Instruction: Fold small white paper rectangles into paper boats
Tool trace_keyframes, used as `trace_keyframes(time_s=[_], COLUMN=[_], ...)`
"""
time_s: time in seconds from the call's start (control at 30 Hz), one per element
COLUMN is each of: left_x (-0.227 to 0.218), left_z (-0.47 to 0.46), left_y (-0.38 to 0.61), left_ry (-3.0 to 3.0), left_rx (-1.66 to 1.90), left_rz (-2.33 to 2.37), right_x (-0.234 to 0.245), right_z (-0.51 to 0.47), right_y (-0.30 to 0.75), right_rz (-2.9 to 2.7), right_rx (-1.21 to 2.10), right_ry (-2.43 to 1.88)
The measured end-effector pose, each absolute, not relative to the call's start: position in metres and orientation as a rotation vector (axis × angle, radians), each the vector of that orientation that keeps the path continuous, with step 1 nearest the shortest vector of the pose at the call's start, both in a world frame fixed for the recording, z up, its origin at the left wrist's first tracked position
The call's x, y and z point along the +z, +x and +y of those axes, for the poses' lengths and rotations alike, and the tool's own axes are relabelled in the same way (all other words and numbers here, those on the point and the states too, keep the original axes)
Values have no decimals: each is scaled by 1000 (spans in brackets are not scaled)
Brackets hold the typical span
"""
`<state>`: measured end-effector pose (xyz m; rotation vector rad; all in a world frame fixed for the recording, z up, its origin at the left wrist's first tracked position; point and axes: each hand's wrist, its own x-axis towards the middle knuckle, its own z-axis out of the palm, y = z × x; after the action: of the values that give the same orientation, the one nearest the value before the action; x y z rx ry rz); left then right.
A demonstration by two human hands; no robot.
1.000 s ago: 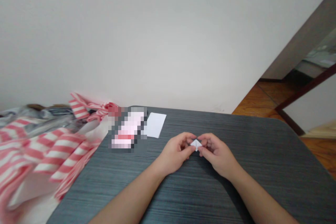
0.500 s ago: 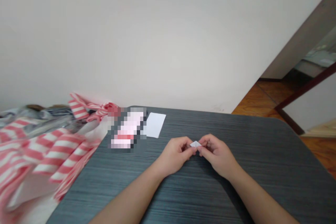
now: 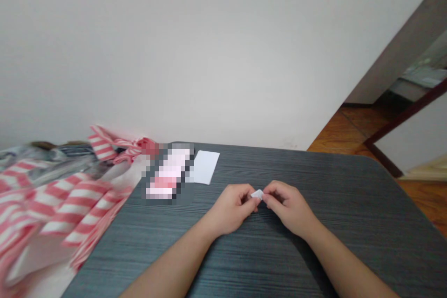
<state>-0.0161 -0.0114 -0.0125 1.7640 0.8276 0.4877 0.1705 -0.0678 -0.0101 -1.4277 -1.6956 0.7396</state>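
A small folded piece of white paper is held between both hands, just above the dark table. My left hand pinches its left side between thumb and fingers. On the right side, my right hand grips it with thumb and fingertips. The paper looks roughly triangular, with its peak pointing away from me. Its lower part is hidden behind my fingertips.
Flat white sheets or a card lie at the back left of the table, beside a blurred-out pinkish rectangular object. Red-and-white striped cloth is heaped left of the table. A pale wall rises behind.
The folded paper has tilted and shifted slightly left in my fingers. My right fingertips have moved a little on its right side. Both hands keep hold of it.
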Motion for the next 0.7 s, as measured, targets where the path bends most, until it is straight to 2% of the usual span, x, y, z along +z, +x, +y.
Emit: trace_keyframes(time_s=[0.7], left_x=[-9], left_z=[-12], left_y=[-13], left_ry=[1936], left_rx=[508], left_rz=[774], right_x=[-4], right_z=[-69], right_y=[167], right_rz=[-1702], right_rx=[748], right_ry=[-1353])
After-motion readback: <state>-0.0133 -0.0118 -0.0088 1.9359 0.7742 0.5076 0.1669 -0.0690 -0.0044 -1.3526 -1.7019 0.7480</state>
